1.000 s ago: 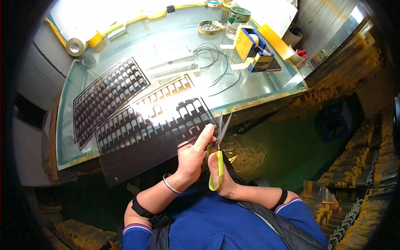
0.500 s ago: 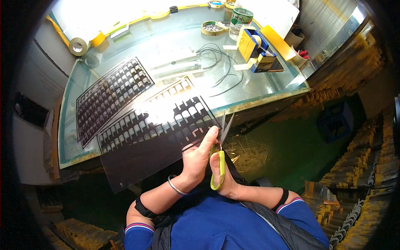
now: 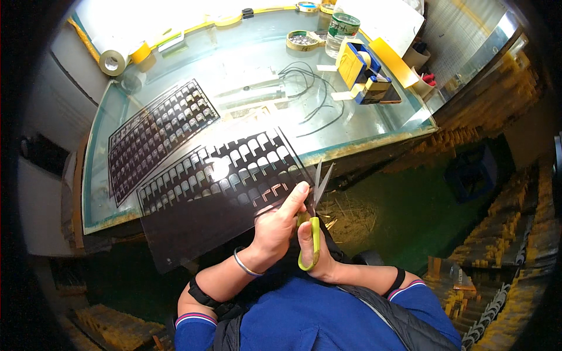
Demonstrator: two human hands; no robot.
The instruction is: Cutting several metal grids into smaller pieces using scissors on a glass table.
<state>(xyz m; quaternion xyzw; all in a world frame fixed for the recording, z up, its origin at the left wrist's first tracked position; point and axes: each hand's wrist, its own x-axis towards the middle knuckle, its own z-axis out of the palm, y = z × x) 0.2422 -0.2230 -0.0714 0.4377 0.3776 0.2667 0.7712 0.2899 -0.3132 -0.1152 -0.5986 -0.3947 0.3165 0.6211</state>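
My left hand grips the lower right part of a dark film sheet printed with rows of clear tab-like shapes, its thumb lying on top near the right edge. The sheet is tilted over the near edge of the glass table, and a bright glare spot shows on it. In my right hand are scissors with yellow-green handles. Their blades are parted and point away from me, just beside the sheet's right edge. Part of the right hand's fingers is hidden behind the handles.
Another patterned film sheet lies on the left of the glass table. Farther back are tape rolls, a round tin, a clear jar, a blue-yellow tape dispenser and a black cable. Chaff-like litter lies on the green floor.
The film has tilted slightly, so the glare on it has shrunk to a smaller spot. The scissors and both hands have shifted slightly toward me, the scissors also a little right.
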